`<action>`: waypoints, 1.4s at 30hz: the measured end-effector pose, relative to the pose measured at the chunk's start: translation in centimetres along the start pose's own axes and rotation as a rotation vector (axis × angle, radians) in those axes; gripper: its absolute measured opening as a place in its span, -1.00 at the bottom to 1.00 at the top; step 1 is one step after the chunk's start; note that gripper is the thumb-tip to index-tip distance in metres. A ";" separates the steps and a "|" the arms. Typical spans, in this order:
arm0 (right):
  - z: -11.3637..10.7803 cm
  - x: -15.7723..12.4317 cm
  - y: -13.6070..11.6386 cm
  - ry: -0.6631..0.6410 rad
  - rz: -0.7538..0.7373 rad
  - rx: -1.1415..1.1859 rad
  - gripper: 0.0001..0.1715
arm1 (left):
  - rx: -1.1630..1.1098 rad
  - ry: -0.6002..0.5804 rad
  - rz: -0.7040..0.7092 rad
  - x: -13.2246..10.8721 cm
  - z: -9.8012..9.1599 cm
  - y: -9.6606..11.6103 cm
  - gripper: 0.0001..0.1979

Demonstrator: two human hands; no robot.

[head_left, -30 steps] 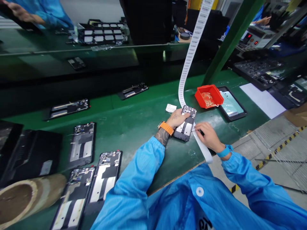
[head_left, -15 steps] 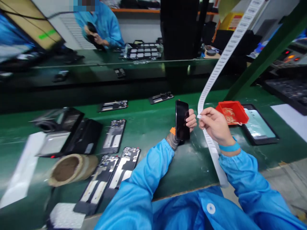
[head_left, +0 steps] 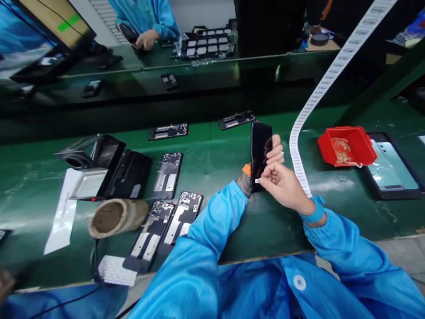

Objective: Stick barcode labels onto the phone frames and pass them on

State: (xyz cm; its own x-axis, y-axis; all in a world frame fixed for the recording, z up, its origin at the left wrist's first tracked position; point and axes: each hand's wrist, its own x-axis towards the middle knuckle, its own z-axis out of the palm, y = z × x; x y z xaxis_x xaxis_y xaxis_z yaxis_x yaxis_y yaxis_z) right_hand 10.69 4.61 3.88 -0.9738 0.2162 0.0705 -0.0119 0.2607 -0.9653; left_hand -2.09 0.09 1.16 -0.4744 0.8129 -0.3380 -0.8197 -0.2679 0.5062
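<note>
Left hand (head_left: 275, 149): wrapped round the phone (head_left: 260, 153) from behind, fingers showing past its right edge; orange strap (head_left: 246, 169) at the wrist.
Right hand (head_left: 283, 185): fingers curled, thumb and forefinger pinching a small white tag (head_left: 256, 180) at the phone's lower left; blue band (head_left: 314, 213) on the wrist.
Bench (head_left: 199, 164): green, glossy, running the full width under everything near.
Label strip (head_left: 318, 99): long, white, printed; curves down from upper right to just beside the right wrist.
Black device (head_left: 134, 175): left part of the bench, small red light at its front edge.
Tray (head_left: 383, 189): dark, far right, pale green panels (head_left: 392, 161) lying in it.
Tube (head_left: 136, 215): on its side in front of the device, open end to the left.
Bin (head_left: 363, 144): red, beside the tray, tan bands (head_left: 340, 150) inside.
Open phones (head_left: 168, 177): five, inner parts showing; two near the back edge, three between device and left sleeve.
Phone: glossy black face to the camera, stood on end in the left grip, mid-bench; cannot tell whether its bottom touches the green.
Tag: over the dark face at the fingertips; cannot tell whether stuck down.
</note>
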 end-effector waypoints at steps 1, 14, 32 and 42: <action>0.0 0.0 -0.1 -0.001 -0.004 -0.011 -0.82 | -0.009 -0.027 0.015 0.2 -0.1 -0.1 -0.76; -1.2 0.7 0.9 0.159 -0.077 -0.214 -0.59 | 0.035 0.180 0.168 -0.5 1.0 1.0 -0.50; -6.5 3.6 3.0 0.386 0.141 0.419 -0.59 | 0.671 0.064 0.154 -3.5 -2.8 9.5 -0.82; -5.6 1.1 1.8 0.357 -0.125 -0.206 -0.81 | 0.757 0.600 0.444 7.1 -4.5 20.5 -0.79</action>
State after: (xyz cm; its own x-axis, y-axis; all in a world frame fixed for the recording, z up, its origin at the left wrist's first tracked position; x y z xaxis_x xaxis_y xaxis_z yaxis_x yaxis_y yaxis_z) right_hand 10.84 10.59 3.63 -0.8277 0.4738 0.3008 -0.0435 0.4801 -0.8761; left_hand -23.71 -1.94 5.52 -0.9319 0.2782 -0.2329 -0.2187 0.0814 0.9724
